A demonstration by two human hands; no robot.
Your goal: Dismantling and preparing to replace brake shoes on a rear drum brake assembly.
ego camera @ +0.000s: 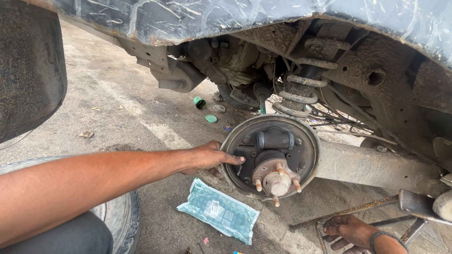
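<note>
Left hand flat, fingers together, fingertips pressing brake backing plate left of wheel hub

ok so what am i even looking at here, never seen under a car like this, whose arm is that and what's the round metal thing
This is one picture from a camera worn on a person's head, looking down at their own work. The car's wheel is off, so you see into the wheel arch. The round metal thing is the brake backing plate, with the wheel hub and its threaded studs sticking out of the middle. Above it is the coil spring.

The arm from the left is the person's left hand, open, fingertips pressing on the plate's face and holding nothing. Their right hand is not in view. At the bottom right is a bare foot beside a rusty scissor jack.

On the concrete ground lie a sealed green plastic packet, a few small green caps and, at the left, a removed tyre.
</note>
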